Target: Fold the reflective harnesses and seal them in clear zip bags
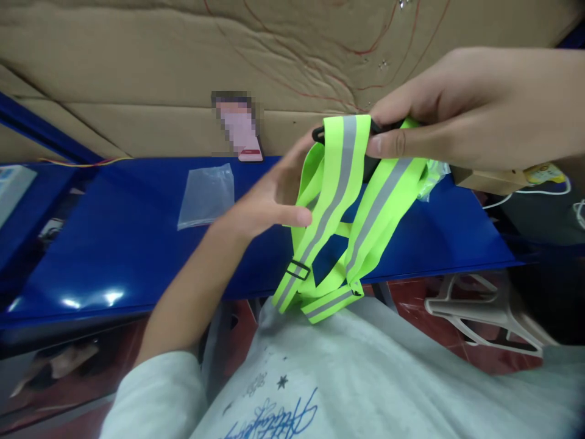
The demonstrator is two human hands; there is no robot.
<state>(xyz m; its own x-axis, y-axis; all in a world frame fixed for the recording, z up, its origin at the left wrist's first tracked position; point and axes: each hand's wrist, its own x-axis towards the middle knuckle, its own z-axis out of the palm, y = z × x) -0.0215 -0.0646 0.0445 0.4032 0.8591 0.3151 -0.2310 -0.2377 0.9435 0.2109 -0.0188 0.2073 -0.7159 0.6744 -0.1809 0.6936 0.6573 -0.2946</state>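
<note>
Fluorescent yellow-green webbing harness [335, 201], grey-striped, black rectangular buckle [298, 269]; looped, held over glossy blue table [114, 244].
Right hand [457, 113]: pinching harness top, one o'clock. Left hand [273, 198]: curved round nine-o'clock edge; grip, cannot tell. Clear plastic bag [205, 201], flat, nine o'clock. Brown cardboard box [491, 181], three o'clock; contents hidden.

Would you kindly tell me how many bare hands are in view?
2: the right hand holds the yellow-green straps near their top, and the left hand is at their left side, partly hidden by them.
</note>
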